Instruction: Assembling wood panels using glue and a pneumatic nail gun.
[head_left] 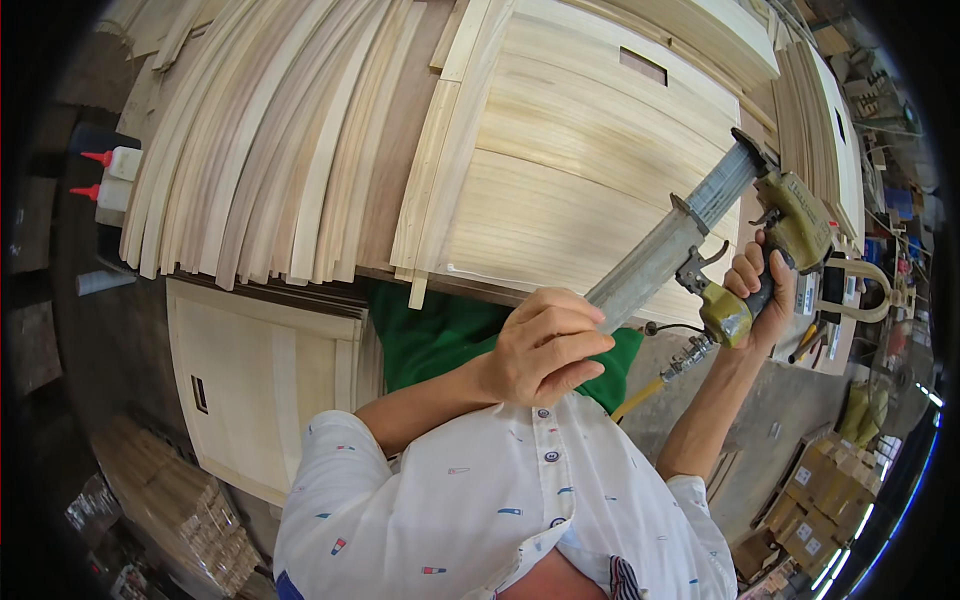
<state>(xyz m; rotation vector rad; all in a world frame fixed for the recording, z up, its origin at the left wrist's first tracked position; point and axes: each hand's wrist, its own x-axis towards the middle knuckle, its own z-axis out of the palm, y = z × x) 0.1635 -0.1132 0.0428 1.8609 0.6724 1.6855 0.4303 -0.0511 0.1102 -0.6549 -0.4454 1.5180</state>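
A pneumatic nail gun (660, 260) with a long grey magazine and an olive-green body is held up at a slant over the pale wooden panel (580, 200). My right hand (765, 295) is wrapped round its black grip. At the lower end of the magazine is my left hand (545, 345), its fingers curled and pressed together against that end. Whether a small strip lies between those fingertips is hidden. A yellow air hose (640, 398) joins the gun through a metal coupling and hangs down beside my shirt.
Many long wooden strips (270, 140) lie side by side left of the panel. Two white glue bottles with red tips (118, 178) stand beyond them. Below leans a framed wooden panel (260, 380). Cardboard boxes (820, 500) are stacked at lower right.
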